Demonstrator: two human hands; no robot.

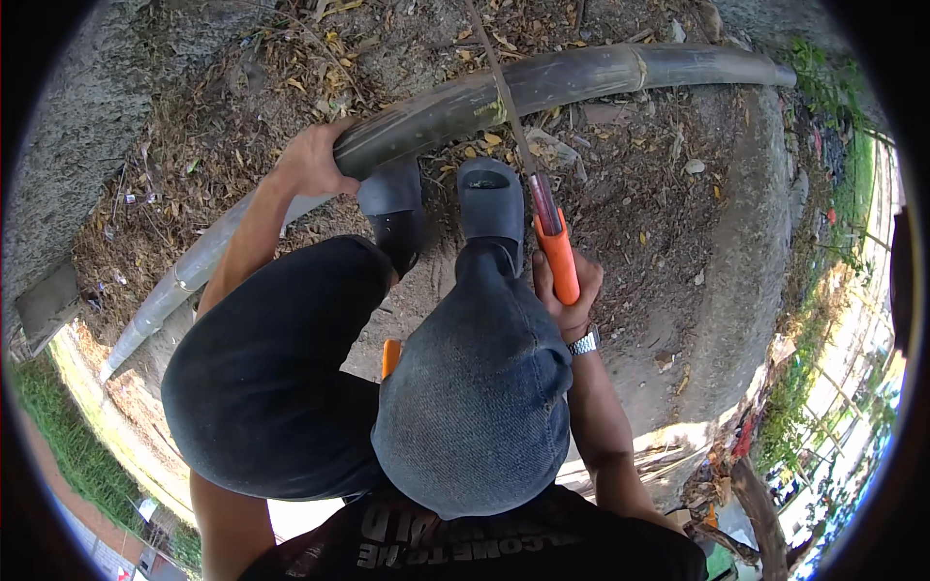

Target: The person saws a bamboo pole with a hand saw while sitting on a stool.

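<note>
A thick grey-green bamboo pole (572, 79) lies across the ground in front of my feet, bending with the picture. My left hand (315, 160) is closed round it at the left, thumb on the near side. To the right of my feet, my right hand (572, 289) grips the orange handle of a saw (556, 254). Its long narrow blade crosses over the bamboo at a pale, scraped joint; the blade's teeth are too small to tell. A paler stretch of bamboo (189, 276) runs from below my left hand toward the lower left.
My dark sandals (491, 198) stand close to the bamboo. An orange object (390, 358) shows partly between my knees. Dry leaves and litter (329, 58) cover the soil. A concrete surface (77, 126) lies left, with a tree branch (760, 513) at lower right.
</note>
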